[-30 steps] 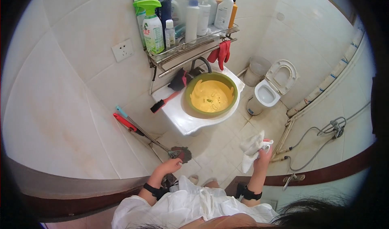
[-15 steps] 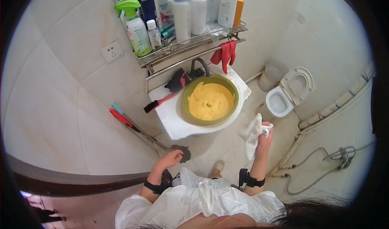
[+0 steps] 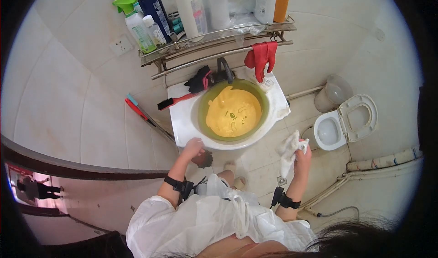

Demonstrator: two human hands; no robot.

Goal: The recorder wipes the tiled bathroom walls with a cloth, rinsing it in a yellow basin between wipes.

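Observation:
In my right hand (image 3: 303, 160) I grip a crumpled white cloth (image 3: 286, 160), out to the right of the sink. My left hand (image 3: 194, 146) is at the front left edge of the white sink (image 3: 181, 129), its fingers loosely bent with nothing visible in them. Whether it touches the sink I cannot tell. A green plastic basin (image 3: 207, 131) sits in the sink under the dark faucet (image 3: 224, 69), with a yellow patterned bottom. On the sink's left side lie a red-handled brush (image 3: 175, 101) and a black and pink bundle (image 3: 198, 81).
Above the sink, a metal shelf (image 3: 219, 39) carries several bottles, with red rubber gloves (image 3: 261, 59) hanging from its rail. Long-handled tools (image 3: 148, 116) lean left of the sink. To the right are a bucket (image 3: 331, 96) and a toilet (image 3: 329, 131). Another person (image 3: 39, 189) stands far left.
My left hand has moved up toward the sink's front edge. My right hand still grips the cloth, slightly farther right. The view has shifted, showing more of the doorway side.

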